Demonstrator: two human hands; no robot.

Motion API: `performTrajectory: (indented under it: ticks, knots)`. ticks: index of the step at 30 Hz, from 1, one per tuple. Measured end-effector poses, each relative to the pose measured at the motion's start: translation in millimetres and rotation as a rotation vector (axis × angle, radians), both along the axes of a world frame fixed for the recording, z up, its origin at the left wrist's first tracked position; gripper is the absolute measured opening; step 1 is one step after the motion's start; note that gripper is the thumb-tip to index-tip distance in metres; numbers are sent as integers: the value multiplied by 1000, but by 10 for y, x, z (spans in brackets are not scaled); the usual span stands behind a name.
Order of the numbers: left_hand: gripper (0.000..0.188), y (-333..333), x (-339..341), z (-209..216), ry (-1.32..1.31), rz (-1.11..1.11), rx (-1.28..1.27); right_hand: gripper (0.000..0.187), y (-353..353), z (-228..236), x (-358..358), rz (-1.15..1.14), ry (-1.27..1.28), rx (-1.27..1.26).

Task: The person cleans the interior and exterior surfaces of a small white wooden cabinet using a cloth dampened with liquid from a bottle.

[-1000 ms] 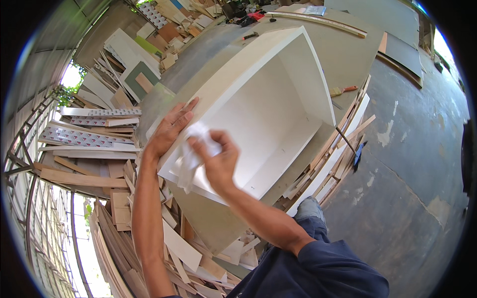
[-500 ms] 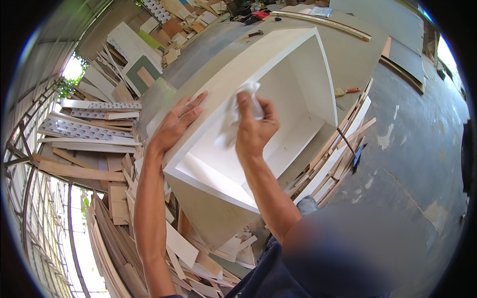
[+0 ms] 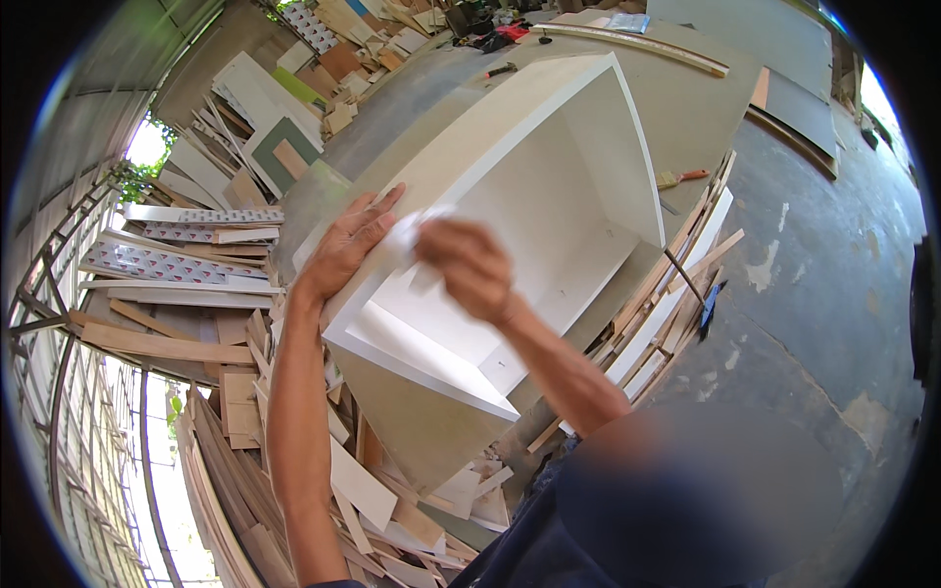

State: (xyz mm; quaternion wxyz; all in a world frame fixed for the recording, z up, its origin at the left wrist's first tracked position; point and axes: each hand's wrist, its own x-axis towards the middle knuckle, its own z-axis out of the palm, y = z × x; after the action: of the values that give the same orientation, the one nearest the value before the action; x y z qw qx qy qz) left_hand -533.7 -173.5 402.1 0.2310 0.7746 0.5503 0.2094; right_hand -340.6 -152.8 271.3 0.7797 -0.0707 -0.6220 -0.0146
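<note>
A white open-fronted cabinet box (image 3: 598,162) lies on a large board-topped surface, its hollow side facing me. My left hand (image 3: 351,243) rests with fingers stretched out on the box's outer panel, near its left end. In my right hand (image 3: 469,263) is a crumpled white cloth (image 3: 414,233), pressed at the box's front edge close beside my left hand. Motion smears the right fingers somewhat, but they are closed around the cloth.
Behind the box lie a hammer (image 3: 501,71) and a long wooden strip (image 3: 637,47). A paintbrush (image 3: 683,177) sits to its right, above stacked wood strips (image 3: 676,284). Wood offcuts (image 3: 363,485) fill the floor below, and boards (image 3: 176,257) are piled at left.
My right hand has swept left and a little down along the box's front edge with the cloth, nearing my left hand. The left hand stays in place.
</note>
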Motion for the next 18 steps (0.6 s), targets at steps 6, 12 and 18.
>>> performTrajectory:
  ticks: [6, 12, 18]
  knots:
    - [57, 17, 79, 29, 22, 40, -8, 20, 149, 44, 159, -148, 2, 90]
    - [55, -86, 57, 75, -77, 62, -62, 22, -318, 201, -285, 90, -167, 327]
    - [63, -32, 65, 42, 10, 36, -39, 32, 608, 81, 592, -234, -102, 186]
